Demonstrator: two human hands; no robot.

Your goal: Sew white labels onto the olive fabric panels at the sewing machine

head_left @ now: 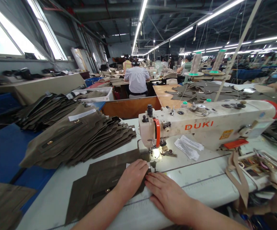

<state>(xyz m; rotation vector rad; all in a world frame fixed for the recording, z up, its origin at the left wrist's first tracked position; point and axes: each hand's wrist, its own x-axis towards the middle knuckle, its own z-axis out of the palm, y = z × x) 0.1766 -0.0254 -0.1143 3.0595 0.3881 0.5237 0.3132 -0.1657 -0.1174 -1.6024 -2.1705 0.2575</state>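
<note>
My left hand [133,175] rests on a dark olive fabric panel [81,188], fingers together and laid over its right end. Part of a white label [128,165] shows beside that hand. My right hand [168,195] lies flat with fingers stretched out, its fingertips at the panel's right edge, touching or nearly touching my left fingers. The panel has a dark zip-like strip with a small gold-coloured metal piece [108,190]. Just beyond my hands is the lit needle area [155,154] of a white sewing machine [207,124]. What lies under my fingers is hidden.
A fanned stack of similar panels [90,137] lies on the left. White labels [188,147] rest on the machine bed. At right stand a tray of small tools [260,164] and a hanging tan strap [237,175]. A person [136,78] sits ahead, back turned.
</note>
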